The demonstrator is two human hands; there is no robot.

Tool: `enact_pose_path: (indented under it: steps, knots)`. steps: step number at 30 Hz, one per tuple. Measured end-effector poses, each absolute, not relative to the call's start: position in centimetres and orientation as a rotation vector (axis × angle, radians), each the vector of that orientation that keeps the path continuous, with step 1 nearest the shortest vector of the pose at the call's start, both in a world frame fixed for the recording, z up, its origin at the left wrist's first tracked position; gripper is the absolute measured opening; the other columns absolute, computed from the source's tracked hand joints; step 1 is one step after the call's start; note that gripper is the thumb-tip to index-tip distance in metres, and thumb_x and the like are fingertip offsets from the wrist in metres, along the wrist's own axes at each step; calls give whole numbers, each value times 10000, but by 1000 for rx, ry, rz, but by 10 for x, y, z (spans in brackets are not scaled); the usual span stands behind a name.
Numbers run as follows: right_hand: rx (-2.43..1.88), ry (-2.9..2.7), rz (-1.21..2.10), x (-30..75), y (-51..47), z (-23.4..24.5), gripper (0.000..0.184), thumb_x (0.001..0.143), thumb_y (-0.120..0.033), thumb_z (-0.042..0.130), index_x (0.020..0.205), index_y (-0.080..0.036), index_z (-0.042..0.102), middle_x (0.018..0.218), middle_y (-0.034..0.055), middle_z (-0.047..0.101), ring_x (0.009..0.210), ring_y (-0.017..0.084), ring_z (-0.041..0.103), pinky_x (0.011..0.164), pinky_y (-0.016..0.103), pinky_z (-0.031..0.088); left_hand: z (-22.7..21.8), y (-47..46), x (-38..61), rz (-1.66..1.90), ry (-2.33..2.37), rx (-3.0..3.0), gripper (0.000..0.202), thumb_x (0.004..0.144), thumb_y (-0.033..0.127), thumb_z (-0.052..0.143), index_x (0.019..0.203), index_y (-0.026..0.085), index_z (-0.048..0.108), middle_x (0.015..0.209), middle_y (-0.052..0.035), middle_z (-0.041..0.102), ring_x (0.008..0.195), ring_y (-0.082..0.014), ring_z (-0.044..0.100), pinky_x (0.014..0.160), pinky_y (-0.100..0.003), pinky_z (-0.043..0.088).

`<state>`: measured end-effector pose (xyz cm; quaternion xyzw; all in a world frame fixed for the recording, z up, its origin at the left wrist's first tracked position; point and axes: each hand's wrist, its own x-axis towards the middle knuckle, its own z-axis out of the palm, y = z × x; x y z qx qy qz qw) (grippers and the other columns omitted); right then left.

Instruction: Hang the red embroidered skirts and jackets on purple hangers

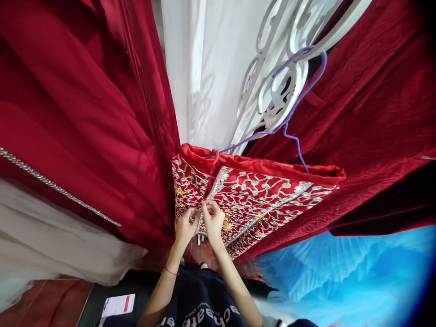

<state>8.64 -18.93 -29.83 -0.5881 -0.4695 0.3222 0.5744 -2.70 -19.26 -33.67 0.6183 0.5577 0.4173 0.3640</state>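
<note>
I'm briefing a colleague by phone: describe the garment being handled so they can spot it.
Between the red gowns hangs a white curtain. Below it, on a purple hanger, is the red garment that the left hand and right hand pinch. Only it carries dense silver and gold embroidery.

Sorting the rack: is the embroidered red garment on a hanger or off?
On: the purple hanger runs into the top of the embroidered red garment; the left hand and right hand pinch its front.

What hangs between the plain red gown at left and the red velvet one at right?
Head view: white cloth, a white scrollwork panel, and a silver-embroidered red garment on a purple wire hanger.
</note>
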Motion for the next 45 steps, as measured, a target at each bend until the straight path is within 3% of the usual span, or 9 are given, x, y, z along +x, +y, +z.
enact_pose_path:
  steps: [3, 6, 10, 15, 18, 22, 27, 34, 45]
  knots:
    - [-1255, -977, 999, 83, -191, -294, 336, 852, -506, 652, 851, -170, 632, 542, -54, 554, 467, 91, 466, 495, 211, 381, -335, -193, -25, 1094, 1554, 1673, 156, 888, 343, 588, 989, 229, 620, 973, -65, 761, 859, -208, 729, 774, -293, 528]
    - [-1159, -938, 1241, 84, -197, -288, 342, 835, -505, 641, 799, -167, 610, 450, -92, 432, 400, 66, 312, 425, 203, 266, -331, -191, -20, 1065, 1676, 1798, 72, 893, 306, 578, 900, 238, 597, 823, -40, 744, 733, -198, 712, 683, -268, 487]
    - [-1126, -960, 1329, 87, -206, -280, 351, 834, -502, 638, 761, -159, 619, 414, -107, 353, 386, 55, 229, 413, 206, 198, -323, -185, -15, 990, 1704, 1921, 73, 898, 247, 540, 854, 245, 598, 720, -40, 718, 683, -211, 703, 614, -259, 436]
    - [-1059, -905, 1350, 90, -210, -276, 310, 825, -461, 664, 785, -155, 639, 447, -108, 345, 422, 54, 213, 436, 210, 184, -323, -180, -7, 971, 1712, 1973, 180, 879, 196, 515, 993, 196, 655, 658, -77, 719, 593, -225, 687, 550, -270, 398]
    - [-1058, -898, 1327, 89, -213, -267, 303, 833, -454, 656, 783, -155, 643, 476, -104, 332, 448, 57, 219, 452, 211, 190, -329, -180, -1, 978, 1731, 1986, 198, 895, 214, 491, 974, 171, 668, 649, -86, 720, 581, -216, 685, 549, -263, 411]
    - [-1084, -1007, 1231, 90, -216, -240, 327, 871, -461, 628, 794, -146, 665, 504, -83, 371, 480, 67, 283, 484, 218, 245, -339, -182, 4, 993, 1753, 1994, 214, 903, 233, 468, 870, 166, 668, 673, -88, 727, 590, -207, 694, 540, -248, 429]
    - [-1084, -1122, 1141, 97, -209, -197, 348, 899, -474, 604, 836, -141, 682, 505, -89, 329, 486, 63, 249, 492, 228, 219, -344, -181, 9, 1044, 1753, 2005, 220, 904, 229, 479, 1011, 181, 664, 746, -63, 753, 623, -197, 709, 549, -236, 450]
    - [-1066, -1146, 1102, 100, -190, -169, 353, 896, -488, 612, 804, -148, 637, 509, -97, 302, 484, 60, 217, 485, 239, 173, -343, -177, 14, 1179, 1724, 2047, 225, 937, 237, 445, 832, 200, 641, 671, -53, 721, 588, -176, 688, 554, -227, 462]
    - [-964, -1156, 1025, 102, -181, -135, 307, 898, -438, 629, 783, -154, 629, 509, -100, 298, 478, 53, 215, 466, 226, 165, -353, -181, 21, 1296, 1789, 2069, 289, 963, 261, 406, 752, 203, 595, 545, -32, 631, 455, -157, 597, 484, -238, 357]
